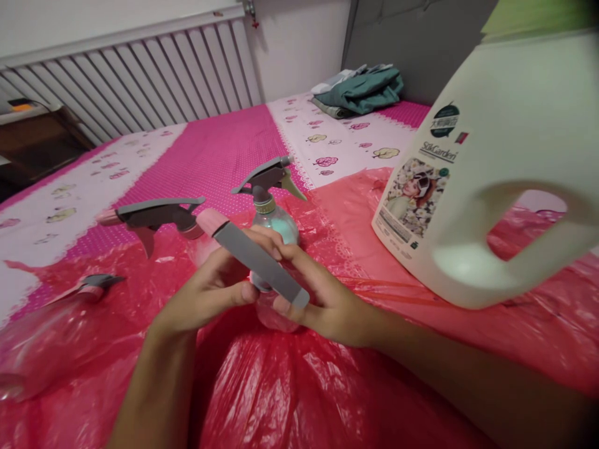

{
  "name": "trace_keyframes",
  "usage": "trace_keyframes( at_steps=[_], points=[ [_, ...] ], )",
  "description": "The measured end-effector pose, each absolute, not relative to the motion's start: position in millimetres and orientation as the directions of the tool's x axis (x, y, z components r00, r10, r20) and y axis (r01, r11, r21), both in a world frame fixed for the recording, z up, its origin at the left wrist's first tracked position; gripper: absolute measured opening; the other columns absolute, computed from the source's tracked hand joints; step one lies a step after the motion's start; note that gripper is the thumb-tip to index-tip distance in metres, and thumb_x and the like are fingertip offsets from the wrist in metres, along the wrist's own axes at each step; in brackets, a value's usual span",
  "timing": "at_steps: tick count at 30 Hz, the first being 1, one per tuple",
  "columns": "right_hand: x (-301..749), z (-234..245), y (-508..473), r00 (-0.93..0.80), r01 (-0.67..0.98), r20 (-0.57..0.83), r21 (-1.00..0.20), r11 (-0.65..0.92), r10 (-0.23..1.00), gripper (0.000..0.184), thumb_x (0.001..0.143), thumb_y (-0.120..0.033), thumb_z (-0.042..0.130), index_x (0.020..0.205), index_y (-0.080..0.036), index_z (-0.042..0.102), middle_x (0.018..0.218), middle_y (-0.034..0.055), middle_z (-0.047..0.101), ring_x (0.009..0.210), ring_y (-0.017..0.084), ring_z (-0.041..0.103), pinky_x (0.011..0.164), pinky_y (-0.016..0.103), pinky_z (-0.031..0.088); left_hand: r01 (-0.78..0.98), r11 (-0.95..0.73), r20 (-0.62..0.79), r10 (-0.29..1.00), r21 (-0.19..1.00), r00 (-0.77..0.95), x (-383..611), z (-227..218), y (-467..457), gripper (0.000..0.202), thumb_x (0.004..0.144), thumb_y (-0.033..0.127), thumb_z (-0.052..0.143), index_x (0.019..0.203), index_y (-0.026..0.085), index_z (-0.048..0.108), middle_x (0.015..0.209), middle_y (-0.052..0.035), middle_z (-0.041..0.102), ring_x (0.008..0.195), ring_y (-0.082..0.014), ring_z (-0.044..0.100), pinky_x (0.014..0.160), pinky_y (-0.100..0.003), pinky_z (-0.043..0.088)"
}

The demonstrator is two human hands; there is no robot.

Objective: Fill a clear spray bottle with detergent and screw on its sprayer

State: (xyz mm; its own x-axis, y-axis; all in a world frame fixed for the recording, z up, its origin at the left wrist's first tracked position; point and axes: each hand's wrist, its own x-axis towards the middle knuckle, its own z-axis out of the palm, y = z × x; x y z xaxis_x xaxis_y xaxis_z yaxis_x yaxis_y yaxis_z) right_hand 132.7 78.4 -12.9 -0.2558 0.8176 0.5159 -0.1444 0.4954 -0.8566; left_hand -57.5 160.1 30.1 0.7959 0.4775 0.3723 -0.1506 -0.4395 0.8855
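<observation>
Between my hands is a clear spray bottle (276, 315) topped by a grey trigger sprayer head (259, 259) with a pink nozzle. My left hand (213, 284) has its fingers curled round the head and neck from the left. My right hand (322, 296) closes on the same bottle from the right, with its thumb near the grey back end of the head. My fingers partly hide the neck and the trigger. Just beyond stands another spray bottle (285, 227) with a grey head and pale green liquid. Left of it is a grey trigger sprayer with a pink nozzle (159, 215).
Red plastic sheeting (281, 399) covers the near bed. A large pale detergent jug (468, 249) stands at right. One clear spray bottle (51, 337) lies at left. Folded clothes (360, 90) rest on the pink bedspread (210, 149), before a radiator (140, 81).
</observation>
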Motion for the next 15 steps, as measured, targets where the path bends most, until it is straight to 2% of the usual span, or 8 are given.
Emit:
trace_keyframes(
  at_steps=[4, 9, 15],
  points=[
    [133.2, -13.9, 78.7, -0.266, -0.175, 0.493, -0.870, 0.462, 0.828, 0.038, 0.099, -0.034, 0.068, 0.133, -0.024, 0.052, 0.147, 0.0076, 0.059, 0.141, 0.023, 0.054, 0.124, 0.045, 0.040, -0.136, -0.414, 0.349, 0.496, 0.900, 0.795, -59.3, 28.5, 159.6, 0.036, 0.092, 0.047, 0.077, 0.121, 0.027, 0.069, 0.120, -0.0057, 0.061, 0.113, -0.0193, 0.062, 0.094, -0.027, 0.056],
    [130.9, -18.5, 80.8, -0.228, -0.252, 0.573, -0.815, 0.521, 0.787, 0.020, 0.104, -0.034, 0.061, 0.122, -0.024, 0.057, 0.144, 0.0064, 0.058, 0.138, 0.019, 0.055, 0.122, 0.041, 0.040, -0.100, -0.365, 0.293, 0.524, 0.926, 0.800, -60.5, 31.2, 157.9, 0.036, 0.086, 0.041, 0.084, 0.113, 0.026, 0.067, 0.117, -0.0057, 0.061, 0.115, -0.0219, 0.061, 0.094, -0.031, 0.057],
    [129.8, -20.9, 84.4, -0.229, -0.219, 0.566, -0.823, 0.524, 0.792, 0.019, 0.106, -0.040, 0.057, 0.114, -0.024, 0.063, 0.134, 0.0058, 0.063, 0.135, 0.021, 0.056, 0.121, 0.041, 0.041, -0.139, -0.345, 0.307, 0.500, 0.928, 0.810, -56.6, 36.8, 156.8, 0.036, 0.085, 0.030, 0.084, 0.116, 0.027, 0.066, 0.119, -0.0053, 0.063, 0.117, -0.0231, 0.065, 0.094, -0.032, 0.059]
  ],
)
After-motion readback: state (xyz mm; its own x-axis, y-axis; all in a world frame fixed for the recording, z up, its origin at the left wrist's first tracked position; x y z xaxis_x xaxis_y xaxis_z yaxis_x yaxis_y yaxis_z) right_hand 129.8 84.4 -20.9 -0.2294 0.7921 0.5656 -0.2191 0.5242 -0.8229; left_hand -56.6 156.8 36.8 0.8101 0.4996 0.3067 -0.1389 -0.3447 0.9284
